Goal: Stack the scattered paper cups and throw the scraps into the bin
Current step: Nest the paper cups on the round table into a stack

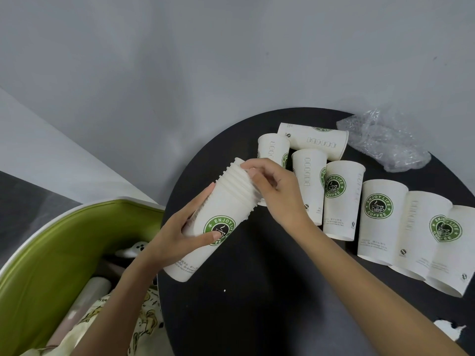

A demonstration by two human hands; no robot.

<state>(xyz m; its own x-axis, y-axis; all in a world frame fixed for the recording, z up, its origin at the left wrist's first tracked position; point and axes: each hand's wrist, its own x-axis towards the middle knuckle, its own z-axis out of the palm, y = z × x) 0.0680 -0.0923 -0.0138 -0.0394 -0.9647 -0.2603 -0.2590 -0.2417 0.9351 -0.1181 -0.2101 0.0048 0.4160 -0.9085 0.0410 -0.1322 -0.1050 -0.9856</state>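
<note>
A stack of white paper cups (218, 214) with a green coffee logo hangs tilted over the left edge of the round black table (257, 304). My left hand (177, 235) grips the stack round its lower part. My right hand (275, 188) pinches the rims at the top of the stack. Several loose cups (339, 201) lie on their sides on the table to the right, some overlapping (411, 227). A crumpled clear plastic wrap (385, 142) lies at the table's far right. A torn white paper scrap (448, 328) lies near the right front edge.
A green chair or tub (51, 253) with a white rim stands left of the table, holding a patterned cloth (144, 319) and other items. Grey floor (180, 73) lies behind the table.
</note>
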